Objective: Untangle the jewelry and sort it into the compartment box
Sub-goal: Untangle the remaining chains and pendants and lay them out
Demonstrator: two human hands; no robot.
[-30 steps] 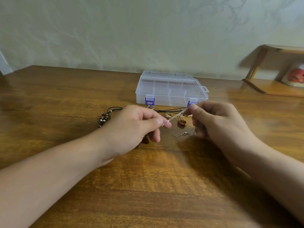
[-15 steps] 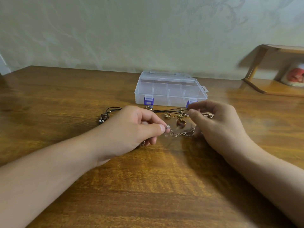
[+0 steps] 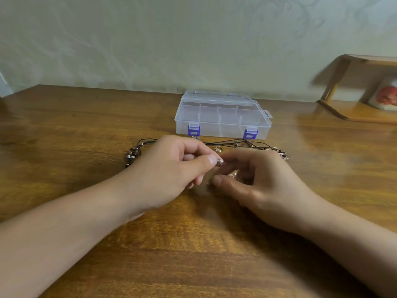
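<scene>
Head view: left hand [image 3: 171, 168] pinches a small bead [image 3: 220, 161]; blurred right hand [image 3: 264, 181], fingers curled, hides the chain.

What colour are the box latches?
Blue-purple latches on the clear box; head view.

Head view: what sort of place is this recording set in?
Probably a room in a home, not a workshop: a polished wooden table against a pale patterned wall, a small wooden shelf at the right, and a clear compartment box beside loose jewelry.

Bare forearms (no sleeves), unadorned hands
</scene>
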